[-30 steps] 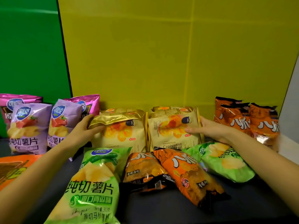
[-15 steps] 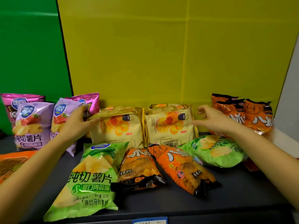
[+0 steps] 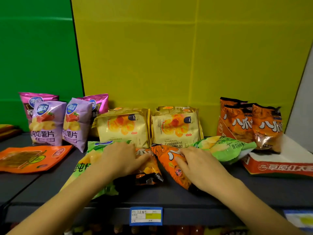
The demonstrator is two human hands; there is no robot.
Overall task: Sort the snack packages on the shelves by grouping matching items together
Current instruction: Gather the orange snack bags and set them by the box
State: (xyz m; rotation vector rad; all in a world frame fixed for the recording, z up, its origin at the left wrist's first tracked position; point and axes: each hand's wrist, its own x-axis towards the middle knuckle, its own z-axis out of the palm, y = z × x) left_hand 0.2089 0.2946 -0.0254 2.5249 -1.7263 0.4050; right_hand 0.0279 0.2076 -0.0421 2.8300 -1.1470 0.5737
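Head view is showing a dark shelf point(image 3: 254, 187), yellow panel point(image 3: 169, 56) behind, bearing two croissant packs point(image 3: 176, 128), two green bags point(image 3: 225, 148), four purple bags point(image 3: 45, 122), perhaps five orange bags point(image 3: 169, 160). Left hand point(image 3: 122, 158) and right hand point(image 3: 198, 167) are resting straight-fingered, gripping nothing, on the two front ones.

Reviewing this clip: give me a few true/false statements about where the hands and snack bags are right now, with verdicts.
1. The left hand rests on the left lying orange bag, and the right hand rests on the right lying orange bag. True.
2. The croissant packs lie flat at the shelf front. False: they stand upright, side by side, at the back.
3. The left green bag and the right green bag lie either side of those two orange bags. True.
4. The purple chip bags stand at the right end. False: they stand at the left; the standing orange bags are at the right.
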